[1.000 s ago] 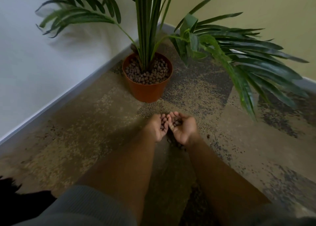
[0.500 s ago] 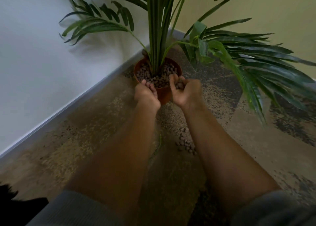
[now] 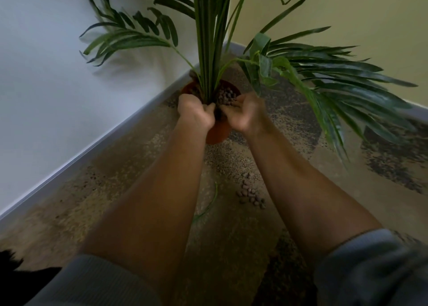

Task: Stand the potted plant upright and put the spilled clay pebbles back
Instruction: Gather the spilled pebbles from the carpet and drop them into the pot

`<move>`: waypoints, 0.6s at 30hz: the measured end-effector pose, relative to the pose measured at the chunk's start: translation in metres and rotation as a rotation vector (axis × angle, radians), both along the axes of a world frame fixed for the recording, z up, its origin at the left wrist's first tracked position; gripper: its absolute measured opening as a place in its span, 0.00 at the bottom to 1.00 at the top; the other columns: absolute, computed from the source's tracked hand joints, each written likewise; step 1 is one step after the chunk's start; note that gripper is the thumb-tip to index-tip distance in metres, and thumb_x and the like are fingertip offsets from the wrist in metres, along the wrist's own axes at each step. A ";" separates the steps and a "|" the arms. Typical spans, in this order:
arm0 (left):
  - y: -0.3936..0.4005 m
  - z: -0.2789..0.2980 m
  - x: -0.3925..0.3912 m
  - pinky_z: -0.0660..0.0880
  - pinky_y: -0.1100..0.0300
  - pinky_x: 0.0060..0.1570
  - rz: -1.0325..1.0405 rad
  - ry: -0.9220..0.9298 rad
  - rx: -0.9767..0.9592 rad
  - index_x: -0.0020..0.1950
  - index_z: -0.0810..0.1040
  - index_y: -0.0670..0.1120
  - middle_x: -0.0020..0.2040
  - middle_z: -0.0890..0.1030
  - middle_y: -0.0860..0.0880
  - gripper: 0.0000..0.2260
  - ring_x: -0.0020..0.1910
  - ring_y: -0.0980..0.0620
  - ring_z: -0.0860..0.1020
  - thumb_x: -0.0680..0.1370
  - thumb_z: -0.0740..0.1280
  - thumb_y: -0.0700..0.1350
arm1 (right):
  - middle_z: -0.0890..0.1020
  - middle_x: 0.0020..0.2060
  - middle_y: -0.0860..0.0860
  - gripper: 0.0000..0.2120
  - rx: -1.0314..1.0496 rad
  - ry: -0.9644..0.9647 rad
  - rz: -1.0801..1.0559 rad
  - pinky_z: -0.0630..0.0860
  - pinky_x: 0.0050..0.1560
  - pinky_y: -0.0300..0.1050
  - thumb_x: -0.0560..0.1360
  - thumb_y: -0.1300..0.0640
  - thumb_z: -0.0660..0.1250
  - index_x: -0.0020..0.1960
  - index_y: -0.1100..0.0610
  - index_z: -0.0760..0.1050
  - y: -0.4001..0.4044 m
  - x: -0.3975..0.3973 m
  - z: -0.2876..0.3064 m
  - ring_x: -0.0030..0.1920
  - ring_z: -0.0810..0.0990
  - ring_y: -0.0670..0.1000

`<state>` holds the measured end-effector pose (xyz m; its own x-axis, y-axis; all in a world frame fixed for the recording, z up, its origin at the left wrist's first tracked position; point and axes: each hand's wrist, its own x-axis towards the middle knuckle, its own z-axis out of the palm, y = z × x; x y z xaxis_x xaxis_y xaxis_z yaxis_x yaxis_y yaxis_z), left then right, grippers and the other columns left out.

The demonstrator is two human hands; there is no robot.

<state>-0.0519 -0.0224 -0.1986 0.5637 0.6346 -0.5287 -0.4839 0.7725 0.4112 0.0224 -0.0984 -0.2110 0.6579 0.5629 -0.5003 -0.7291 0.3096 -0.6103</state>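
Head view: both hands now over the upright pot [image 3: 216, 133] in the carpet's far corner, up from the floor. Left hand [image 3: 195, 114] curled, right hand [image 3: 243, 112] cupped, contents unclear. Spilled pebbles [image 3: 251, 193] remain mid-carpet.

The potted plant [image 3: 209, 50] stands upright in the corner, its terracotta-coloured pot [image 3: 217, 132] on the carpet and long green fronds spreading toward ten and three o'clock. Brown clay pebbles [image 3: 227, 96] fill the pot around the stems (only the right side shows). A small cluster of spilled pebbles [image 3: 251, 193] lies on the carpet at five o'clock from the pot, well apart.
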 end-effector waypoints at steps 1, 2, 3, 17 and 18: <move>-0.002 -0.001 0.000 0.62 0.48 0.73 0.021 0.018 -0.001 0.77 0.59 0.37 0.75 0.65 0.38 0.23 0.74 0.41 0.64 0.84 0.45 0.44 | 0.72 0.66 0.65 0.15 -0.011 -0.028 0.000 0.68 0.71 0.58 0.80 0.68 0.51 0.65 0.68 0.67 -0.003 0.002 -0.001 0.71 0.68 0.65; -0.005 -0.003 0.000 0.65 0.51 0.72 0.035 0.033 0.003 0.76 0.60 0.36 0.74 0.66 0.37 0.22 0.73 0.41 0.66 0.84 0.46 0.44 | 0.70 0.69 0.67 0.15 -0.049 -0.050 0.012 0.69 0.70 0.57 0.80 0.69 0.52 0.65 0.69 0.66 -0.004 0.003 -0.001 0.71 0.69 0.65; -0.010 -0.004 0.000 0.69 0.53 0.69 0.038 0.043 0.013 0.76 0.62 0.36 0.72 0.68 0.37 0.22 0.70 0.42 0.70 0.84 0.47 0.44 | 0.71 0.68 0.67 0.16 -0.095 -0.078 0.025 0.70 0.69 0.55 0.79 0.69 0.52 0.65 0.71 0.67 -0.008 0.003 -0.002 0.70 0.70 0.65; -0.067 -0.079 0.024 0.80 0.65 0.38 -0.424 0.489 0.399 0.58 0.81 0.42 0.44 0.81 0.48 0.09 0.41 0.54 0.80 0.80 0.64 0.41 | 0.78 0.44 0.60 0.13 -0.839 -0.394 0.102 0.70 0.29 0.43 0.75 0.62 0.58 0.55 0.65 0.75 -0.091 0.001 -0.085 0.39 0.76 0.55; -0.070 -0.087 0.025 0.80 0.63 0.42 -0.494 0.559 0.477 0.59 0.81 0.43 0.45 0.82 0.49 0.10 0.43 0.54 0.80 0.80 0.64 0.42 | 0.78 0.43 0.58 0.13 -0.898 -0.443 0.094 0.72 0.31 0.44 0.75 0.60 0.60 0.56 0.65 0.75 -0.099 0.000 -0.092 0.39 0.76 0.54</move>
<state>-0.0265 -0.0927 -0.2859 0.5700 0.6101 -0.5504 0.2278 0.5262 0.8193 0.0226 -0.1970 -0.3027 0.8597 0.1565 -0.4862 -0.3776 -0.4462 -0.8114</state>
